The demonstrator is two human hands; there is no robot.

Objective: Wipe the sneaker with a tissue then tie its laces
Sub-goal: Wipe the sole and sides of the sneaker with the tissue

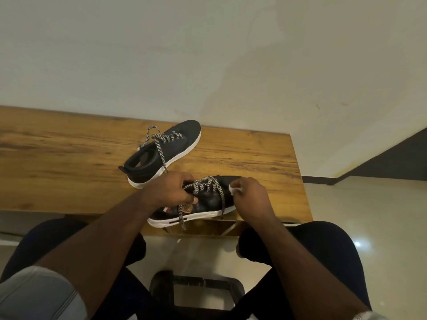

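Observation:
A black sneaker point(209, 199) with a white sole and black-and-white laces lies at the table's near edge, toe to the right. My left hand point(172, 190) grips it at the collar and tongue. My right hand point(250, 196) pinches a small white tissue point(234, 189) against the toe end of the sneaker. The laces point(206, 184) hang loose, one end dangling over the table's front edge.
A second matching sneaker point(166, 152) stands farther back on the wooden table point(69, 162), laces untied. A pale wall rises behind the table. The table's right edge is near my right hand. My knees and a black stool frame point(196, 287) are below.

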